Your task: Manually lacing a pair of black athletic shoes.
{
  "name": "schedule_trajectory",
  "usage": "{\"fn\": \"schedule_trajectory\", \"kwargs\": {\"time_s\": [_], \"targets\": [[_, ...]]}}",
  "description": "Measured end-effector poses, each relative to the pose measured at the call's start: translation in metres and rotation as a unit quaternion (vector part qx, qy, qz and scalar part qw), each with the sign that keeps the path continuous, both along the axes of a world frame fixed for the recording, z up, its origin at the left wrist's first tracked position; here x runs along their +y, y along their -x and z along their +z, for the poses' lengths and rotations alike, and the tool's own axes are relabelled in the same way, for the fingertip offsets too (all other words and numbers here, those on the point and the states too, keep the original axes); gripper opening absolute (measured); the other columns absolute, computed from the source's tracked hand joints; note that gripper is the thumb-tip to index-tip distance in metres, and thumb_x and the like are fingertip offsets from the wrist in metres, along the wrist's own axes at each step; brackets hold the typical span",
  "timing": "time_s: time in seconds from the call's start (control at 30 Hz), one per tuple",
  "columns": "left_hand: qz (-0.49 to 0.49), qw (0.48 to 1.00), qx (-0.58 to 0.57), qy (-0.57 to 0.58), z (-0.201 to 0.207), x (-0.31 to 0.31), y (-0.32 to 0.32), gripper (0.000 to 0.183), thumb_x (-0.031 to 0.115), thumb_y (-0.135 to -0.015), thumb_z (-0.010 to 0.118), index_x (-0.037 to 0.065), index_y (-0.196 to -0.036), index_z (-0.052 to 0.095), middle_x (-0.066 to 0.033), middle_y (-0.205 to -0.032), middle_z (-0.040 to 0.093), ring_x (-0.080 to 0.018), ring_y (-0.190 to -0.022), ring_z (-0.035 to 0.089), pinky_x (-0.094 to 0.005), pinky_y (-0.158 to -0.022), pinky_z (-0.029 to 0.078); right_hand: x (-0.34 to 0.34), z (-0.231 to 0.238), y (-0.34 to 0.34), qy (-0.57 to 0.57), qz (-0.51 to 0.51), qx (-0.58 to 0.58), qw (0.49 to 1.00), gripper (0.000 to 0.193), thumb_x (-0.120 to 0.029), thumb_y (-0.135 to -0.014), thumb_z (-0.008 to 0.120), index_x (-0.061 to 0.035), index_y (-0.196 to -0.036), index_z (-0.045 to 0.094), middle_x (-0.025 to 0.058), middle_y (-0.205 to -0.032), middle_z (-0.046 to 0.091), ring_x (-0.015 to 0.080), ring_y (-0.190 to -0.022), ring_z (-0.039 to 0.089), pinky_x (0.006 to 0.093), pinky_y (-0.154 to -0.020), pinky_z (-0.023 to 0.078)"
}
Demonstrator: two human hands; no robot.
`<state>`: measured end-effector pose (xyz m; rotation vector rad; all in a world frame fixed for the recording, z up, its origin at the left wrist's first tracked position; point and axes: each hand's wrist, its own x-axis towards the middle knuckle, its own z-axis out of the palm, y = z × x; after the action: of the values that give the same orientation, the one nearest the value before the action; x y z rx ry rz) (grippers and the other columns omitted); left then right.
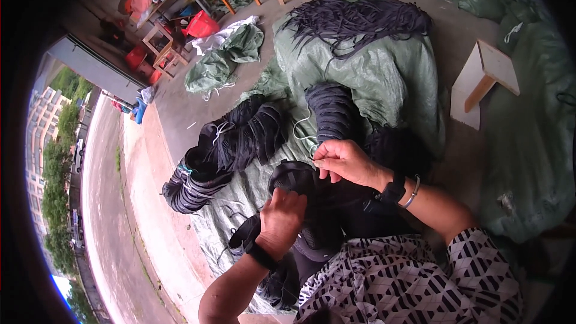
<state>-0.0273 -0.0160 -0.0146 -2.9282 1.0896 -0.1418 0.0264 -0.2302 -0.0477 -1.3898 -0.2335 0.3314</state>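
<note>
Nearest, the left hand (281, 219) clamps a folded bundle of black fabric straps (300, 187) against the lap, fingers curled shut around it. Just above the bundle, the right hand (343, 162) pinches a thin pale-green cord (303, 129) (a slack grip would probably let the stack spring apart). Beyond the bundle lie tied black bundles (240, 138) on a grey-green woven tarpaulin (384, 78), then a wooden stool (486, 78).

Concrete floor (180, 114) carries a green tarp (372, 66). On the tarp lie tied black strap bundles (234, 144) and a loose strap heap (354, 21). A white stool (486, 78) and green sacks (225, 60) stand directly on the floor.
</note>
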Motion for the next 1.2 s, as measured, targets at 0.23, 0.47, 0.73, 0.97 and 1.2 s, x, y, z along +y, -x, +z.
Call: {"fn": "schedule_trajectory", "kwargs": {"time_s": [0.23,0.47,0.73,0.97,1.2], "targets": [[-0.110,0.991,-0.058,-0.045,-0.005,-0.007,-0.020,0.010,0.015,-0.067,0.063,0.012,-0.074,0.057,-0.0027,-0.076,0.052,-0.0221,-0.083,0.053,-0.0322,-0.058,0.048,0.018,0.000,0.005,0.179,0.074,-0.044,0.980,0.007,-0.007,-0.083,0.059,-0.0009,-0.084,0.061,0.0054,-0.060,0.061,0.0110,-0.052,0.059,0.0254,-0.045,0.046],[-0.060,0.983,0.087,0.149,-0.005,0.006,-0.027,0.017,0.017,-0.069,0.073,0.012,-0.084,0.065,-0.0015,-0.079,0.057,-0.0213,-0.077,0.060,-0.0328,-0.060,0.051,0.022,-0.010,-0.008,0.150,0.125,-0.022,0.980,0.007,-0.007,-0.083,0.059,-0.0005,-0.084,0.062,0.0053,-0.060,0.061,0.0111,-0.050,0.059,0.0253,-0.045,0.046],[-0.107,0.956,0.171,0.212,0.001,-0.018,0.003,0.015,0.009,-0.070,0.074,0.011,-0.083,0.066,-0.0021,-0.076,0.060,-0.0209,-0.075,0.061,-0.0321,-0.063,0.053,0.023,-0.006,-0.005,0.269,0.129,-0.081,0.951,0.013,-0.016,-0.080,0.065,-0.0045,-0.078,0.062,0.0040,-0.060,0.063,0.0136,-0.050,0.060,0.0302,-0.052,0.047],[-0.118,0.949,0.199,0.213,0.000,-0.022,0.034,0.024,0.013,-0.075,0.070,0.008,-0.097,0.062,-0.0043,-0.086,0.061,-0.0229,-0.080,0.062,-0.0318,-0.068,0.052,0.022,-0.013,-0.002,0.302,0.111,-0.232,0.918,0.010,-0.017,-0.080,0.065,-0.0071,-0.081,0.063,0.0069,-0.066,0.065,0.0202,-0.061,0.065,0.0321,-0.058,0.049],[0.013,0.997,0.026,0.066,0.026,0.023,-0.028,0.013,0.015,-0.071,0.072,0.011,-0.077,0.061,-0.0039,-0.082,0.057,-0.0264,-0.088,0.054,-0.0390,-0.073,0.045,0.027,0.000,0.005,0.357,0.139,-0.272,0.883,0.009,-0.017,-0.078,0.062,-0.0092,-0.080,0.065,0.0093,-0.073,0.066,0.0289,-0.075,0.065,0.0386,-0.068,0.050]]}}
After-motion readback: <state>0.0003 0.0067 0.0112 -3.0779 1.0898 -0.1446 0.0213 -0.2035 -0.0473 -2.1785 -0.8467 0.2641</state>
